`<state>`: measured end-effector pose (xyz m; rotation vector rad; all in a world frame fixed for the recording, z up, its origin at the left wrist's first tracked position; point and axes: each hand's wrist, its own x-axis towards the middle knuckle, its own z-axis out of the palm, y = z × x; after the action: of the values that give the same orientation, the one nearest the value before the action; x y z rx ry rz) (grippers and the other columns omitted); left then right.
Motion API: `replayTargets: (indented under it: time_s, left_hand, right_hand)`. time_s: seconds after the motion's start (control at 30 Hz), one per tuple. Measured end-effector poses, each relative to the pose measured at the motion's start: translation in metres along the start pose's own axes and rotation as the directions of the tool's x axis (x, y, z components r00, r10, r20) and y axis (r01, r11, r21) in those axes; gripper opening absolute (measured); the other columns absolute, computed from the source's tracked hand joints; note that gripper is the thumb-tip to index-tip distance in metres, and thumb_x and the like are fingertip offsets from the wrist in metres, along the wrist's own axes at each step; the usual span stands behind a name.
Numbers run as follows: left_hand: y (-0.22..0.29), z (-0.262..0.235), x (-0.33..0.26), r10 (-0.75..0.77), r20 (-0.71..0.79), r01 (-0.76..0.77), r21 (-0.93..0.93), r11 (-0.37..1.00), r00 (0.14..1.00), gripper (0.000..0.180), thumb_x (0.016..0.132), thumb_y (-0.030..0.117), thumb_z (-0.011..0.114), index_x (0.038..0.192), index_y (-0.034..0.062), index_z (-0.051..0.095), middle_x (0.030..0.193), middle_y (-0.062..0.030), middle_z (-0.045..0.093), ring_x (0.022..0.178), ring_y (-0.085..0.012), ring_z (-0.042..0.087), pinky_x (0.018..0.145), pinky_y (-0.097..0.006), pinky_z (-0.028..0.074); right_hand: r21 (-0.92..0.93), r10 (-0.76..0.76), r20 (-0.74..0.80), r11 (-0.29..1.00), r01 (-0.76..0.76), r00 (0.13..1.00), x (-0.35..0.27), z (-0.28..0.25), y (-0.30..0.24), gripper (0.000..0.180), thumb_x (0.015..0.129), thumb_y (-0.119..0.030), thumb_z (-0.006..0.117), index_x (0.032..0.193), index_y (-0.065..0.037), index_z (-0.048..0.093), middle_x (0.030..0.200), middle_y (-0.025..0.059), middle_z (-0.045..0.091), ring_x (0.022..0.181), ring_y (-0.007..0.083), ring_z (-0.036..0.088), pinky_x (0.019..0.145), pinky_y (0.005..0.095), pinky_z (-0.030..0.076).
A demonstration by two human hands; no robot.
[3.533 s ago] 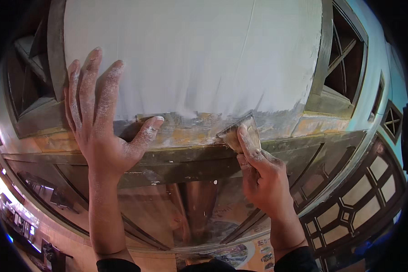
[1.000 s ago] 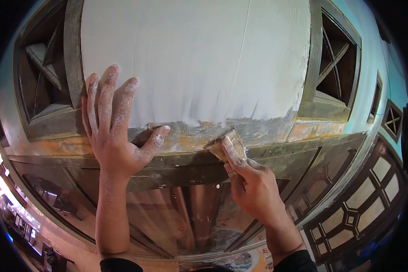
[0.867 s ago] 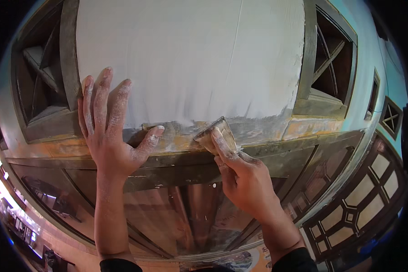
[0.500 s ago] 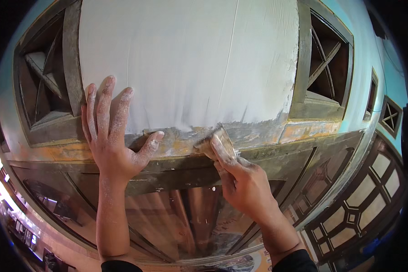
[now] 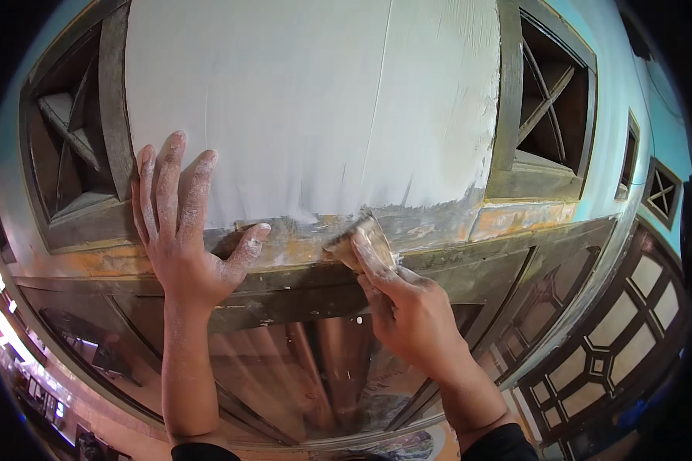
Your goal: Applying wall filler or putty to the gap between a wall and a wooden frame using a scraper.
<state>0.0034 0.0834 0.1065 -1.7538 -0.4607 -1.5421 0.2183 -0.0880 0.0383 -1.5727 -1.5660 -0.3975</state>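
Observation:
My left hand, dusted white, rests with fingers spread against the lower left of a white plastered wall panel. Its thumb reaches over the rough grey-and-orange strip along the panel's bottom edge. In my right hand a putty scraper is gripped between thumb and fingers. The scraper's thin, plaster-smeared blade is tilted and lies against that strip, just below the white coat. Part of the tool is hidden behind my fingers.
Wooden vent frames with crossed bars flank the panel, one at left and one at right. Below runs a dark wooden beam over reflective glass panes. A patterned door stands at far right.
The whole view has shifted slightly, so the wall and both hands sit a little further left. Both hands keep nearly the same places on the wall, with the scraper still held.

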Motion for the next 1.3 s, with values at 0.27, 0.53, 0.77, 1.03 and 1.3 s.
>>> replayTargets:
  time_s: [0.27, 0.53, 0.77, 1.03, 1.3]
  left_hand:
    - [0.002, -0.001, -0.001, -0.011, 0.000, 0.011, -0.017, 1.000, 1.000, 0.076, 0.081, 0.052, 0.080, 0.138, 0.0035, 0.066, 0.157, -0.0197, 0.052, 0.148, -0.0475, 0.041, 0.122, -0.061, 0.032]
    - [-0.004, 0.002, -0.002, 0.007, -0.018, -0.007, -0.012, 1.000, 1.000, 0.076, 0.078, 0.048, 0.083, 0.138, 0.0031, 0.066, 0.157, -0.0196, 0.052, 0.148, -0.0474, 0.041, 0.122, -0.060, 0.032]
    - [-0.002, 0.000, -0.001, 0.001, -0.006, -0.001, -0.015, 1.000, 1.000, 0.076, 0.079, 0.048, 0.083, 0.138, 0.0030, 0.066, 0.156, -0.0193, 0.053, 0.148, -0.0473, 0.041, 0.122, -0.060, 0.033]
    - [-0.002, -0.001, -0.002, -0.004, -0.006, 0.004, -0.023, 1.000, 1.000, 0.076, 0.081, 0.048, 0.082, 0.139, 0.0028, 0.065, 0.157, -0.0196, 0.052, 0.148, -0.0473, 0.041, 0.121, -0.060, 0.033]
    - [-0.004, -0.001, -0.003, -0.002, -0.002, 0.002, -0.022, 1.000, 1.000, 0.077, 0.080, 0.049, 0.083, 0.139, 0.0027, 0.065, 0.158, -0.0190, 0.052, 0.149, -0.0469, 0.041, 0.122, -0.060, 0.032]
  right_hand:
    - [-0.001, -0.005, -0.027, 1.000, 0.005, 1.000, -0.010, 0.000, 0.005, 0.024, 0.096, -0.018, 0.067, 0.118, -0.017, 0.077, 0.080, 0.0166, 0.074, 0.070, 0.0418, 0.071, 0.063, 0.0523, 0.058]
    - [-0.028, 0.001, 0.021, 1.000, -0.001, 1.000, -0.002, -0.003, -0.006, 0.027, 0.094, -0.016, 0.068, 0.120, -0.016, 0.076, 0.085, 0.0177, 0.075, 0.074, 0.0417, 0.072, 0.064, 0.0527, 0.058]
    - [-0.025, -0.006, 0.021, 1.000, 0.007, 1.000, -0.006, -0.001, -0.002, 0.026, 0.094, -0.017, 0.067, 0.118, -0.015, 0.077, 0.086, 0.0183, 0.075, 0.073, 0.0415, 0.072, 0.064, 0.0529, 0.057]
    - [-0.030, -0.024, 0.016, 0.999, 0.024, 1.000, -0.007, 0.004, -0.003, 0.023, 0.095, -0.017, 0.068, 0.115, -0.016, 0.078, 0.083, 0.0183, 0.074, 0.071, 0.0411, 0.072, 0.062, 0.0528, 0.057]
    - [-0.016, -0.007, 0.009, 1.000, 0.007, 1.000, -0.002, 0.004, -0.011, 0.023, 0.094, -0.018, 0.069, 0.115, -0.015, 0.078, 0.081, 0.0182, 0.074, 0.072, 0.0417, 0.072, 0.062, 0.0528, 0.058]
